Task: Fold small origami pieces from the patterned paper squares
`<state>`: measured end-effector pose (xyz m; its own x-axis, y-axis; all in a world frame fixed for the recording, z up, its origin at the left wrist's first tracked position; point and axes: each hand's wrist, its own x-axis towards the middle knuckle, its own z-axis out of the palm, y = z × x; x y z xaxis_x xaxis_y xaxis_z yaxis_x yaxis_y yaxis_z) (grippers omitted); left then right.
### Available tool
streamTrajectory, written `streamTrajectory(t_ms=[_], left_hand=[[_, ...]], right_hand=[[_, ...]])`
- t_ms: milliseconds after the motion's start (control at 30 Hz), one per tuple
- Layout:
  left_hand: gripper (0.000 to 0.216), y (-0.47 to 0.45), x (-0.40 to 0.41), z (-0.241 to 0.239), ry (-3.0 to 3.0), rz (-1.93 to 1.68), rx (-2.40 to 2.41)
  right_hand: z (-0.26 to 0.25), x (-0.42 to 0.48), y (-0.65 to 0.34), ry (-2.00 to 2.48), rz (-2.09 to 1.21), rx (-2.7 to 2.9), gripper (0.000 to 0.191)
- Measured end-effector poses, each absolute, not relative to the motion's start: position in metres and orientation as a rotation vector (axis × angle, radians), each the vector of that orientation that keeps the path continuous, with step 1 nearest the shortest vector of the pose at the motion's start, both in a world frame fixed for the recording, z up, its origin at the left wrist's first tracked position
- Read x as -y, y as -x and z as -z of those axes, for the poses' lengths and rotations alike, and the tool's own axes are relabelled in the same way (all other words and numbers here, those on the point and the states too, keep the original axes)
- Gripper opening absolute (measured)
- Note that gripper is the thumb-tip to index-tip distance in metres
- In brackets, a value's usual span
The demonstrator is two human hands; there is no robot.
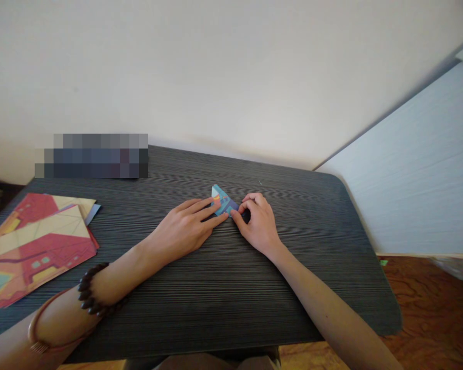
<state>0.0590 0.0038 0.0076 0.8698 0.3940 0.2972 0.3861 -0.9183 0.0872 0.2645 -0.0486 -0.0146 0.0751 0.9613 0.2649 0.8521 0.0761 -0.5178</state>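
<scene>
A small folded paper (224,200), blue with bits of orange and white, lies on the dark table between my hands. Its shape is roughly triangular, with one corner pointing away from me. My left hand (189,222) rests on its left part with the fingers stretched out and lying flat. At the paper's right corner, my right hand (259,221) pinches the edge between thumb and index finger, the other fingers curled. Fingertips cover part of the paper's lower edge. A beaded bracelet and a copper-coloured bangle sit on my left arm.
Several sheets of red, yellow and orange patterned paper (42,252) lie stacked at the table's left. Behind them, a blurred-out dark object (96,159) stands near the wall. The dark, finely striped table (301,298) has a pale panel (420,169) beyond its right edge.
</scene>
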Motion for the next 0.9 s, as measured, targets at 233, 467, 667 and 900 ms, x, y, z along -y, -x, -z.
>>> streamTrajectory(t_ms=[233, 467, 667, 900], left_hand=[[0.037, -0.0617, 0.0001, -0.0105, -3.052, -0.456, -0.669], [0.038, -0.0633, 0.0019, -0.0131, -3.074, -0.362, -0.709], [0.035, -0.0642, 0.0019, -0.0138, -3.045, -0.386, -0.704], [0.035, -0.0654, 0.0035, -0.0144, -3.044, -0.369, -0.721]], right_hand=[[0.0146, 0.0483, -0.2650, 1.806, -0.255, 1.799, 0.019], [0.0096, 0.0508, -0.2697, 1.739, -0.312, 1.833, 0.017], [0.0103, 0.0505, -0.2695, 1.756, -0.310, 1.831, 0.013], [0.0110, 0.0486, -0.2672, 1.791, -0.315, 1.820, 0.013]])
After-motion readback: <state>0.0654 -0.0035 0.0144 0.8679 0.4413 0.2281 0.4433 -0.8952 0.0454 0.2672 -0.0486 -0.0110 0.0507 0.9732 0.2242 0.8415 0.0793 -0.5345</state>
